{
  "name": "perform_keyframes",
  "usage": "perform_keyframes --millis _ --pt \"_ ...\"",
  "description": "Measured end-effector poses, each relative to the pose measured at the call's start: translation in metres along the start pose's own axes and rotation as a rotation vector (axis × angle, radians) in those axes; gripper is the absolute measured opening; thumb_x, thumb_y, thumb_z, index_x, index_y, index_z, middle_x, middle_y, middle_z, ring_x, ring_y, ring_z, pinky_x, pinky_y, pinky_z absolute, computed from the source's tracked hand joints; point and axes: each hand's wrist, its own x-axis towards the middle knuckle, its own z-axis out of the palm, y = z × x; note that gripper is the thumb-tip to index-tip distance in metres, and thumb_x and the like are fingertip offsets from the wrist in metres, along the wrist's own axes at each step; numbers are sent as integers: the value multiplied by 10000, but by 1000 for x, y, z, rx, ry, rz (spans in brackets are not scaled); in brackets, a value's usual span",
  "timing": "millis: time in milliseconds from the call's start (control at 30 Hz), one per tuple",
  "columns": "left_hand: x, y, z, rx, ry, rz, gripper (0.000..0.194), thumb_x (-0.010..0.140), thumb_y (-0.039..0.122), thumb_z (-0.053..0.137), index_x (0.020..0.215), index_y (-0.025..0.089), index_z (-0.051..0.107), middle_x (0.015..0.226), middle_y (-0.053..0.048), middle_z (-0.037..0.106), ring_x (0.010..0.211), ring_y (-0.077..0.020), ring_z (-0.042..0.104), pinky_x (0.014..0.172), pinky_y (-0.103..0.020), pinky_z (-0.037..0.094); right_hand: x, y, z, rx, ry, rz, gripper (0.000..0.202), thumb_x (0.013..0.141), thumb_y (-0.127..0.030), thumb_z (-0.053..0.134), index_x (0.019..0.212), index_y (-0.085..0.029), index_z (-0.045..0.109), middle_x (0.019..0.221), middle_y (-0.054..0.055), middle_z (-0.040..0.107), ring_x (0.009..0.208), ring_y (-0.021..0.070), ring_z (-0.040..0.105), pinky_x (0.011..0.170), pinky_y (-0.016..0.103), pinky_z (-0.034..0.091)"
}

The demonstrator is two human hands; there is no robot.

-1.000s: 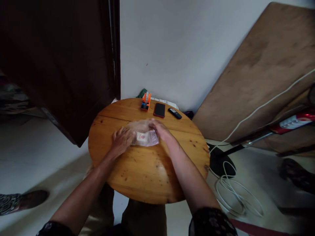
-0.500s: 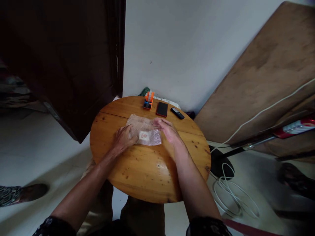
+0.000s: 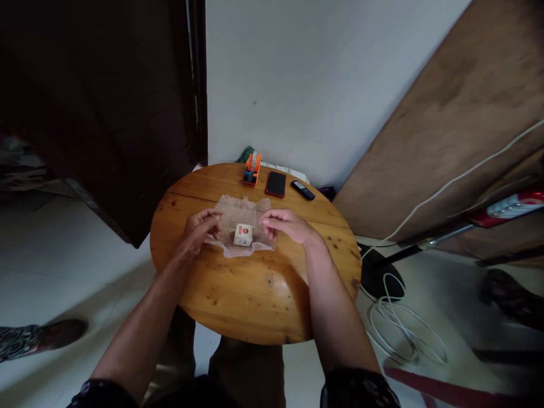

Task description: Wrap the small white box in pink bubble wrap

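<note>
Small box point(image 3: 243, 235) between left hand point(image 3: 199, 226) and right hand point(image 3: 291, 224)

It sits on spread bubble wrap point(image 3: 232, 212) on a wooden table point(image 3: 242, 300), slightly nearer the right hand. Hands apart, fingers curled; any grip on the wrap unclear.

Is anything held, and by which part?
Neither hand holds the small box, which sits on the bubble wrap. The left hand and right hand are at the wrap's side edges; whether they pinch it cannot be told.
</note>
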Motion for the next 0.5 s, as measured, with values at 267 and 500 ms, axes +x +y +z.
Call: perform_keyframes --millis 267,500 --pt "-4 -14 4 772 -373 242 750 692 323 679 1413 204 507 1437 -123 561 1318 -321 515 1091 -461 426 24 20 31 -293 24 -99 492 662 -346 811 1120 -210 693 1063 38 714 933 202 659 830 324 515" --pt "-13 3 -1 915 -545 146 908 712 213 588 1561 172 269 1609 -122 351 1474 -340 329 1206 -488 296 11 18 -5 -366 372 -78 380 667 -279 733 1041 -228 698 971 2 719 852 205 647 819 340 502"
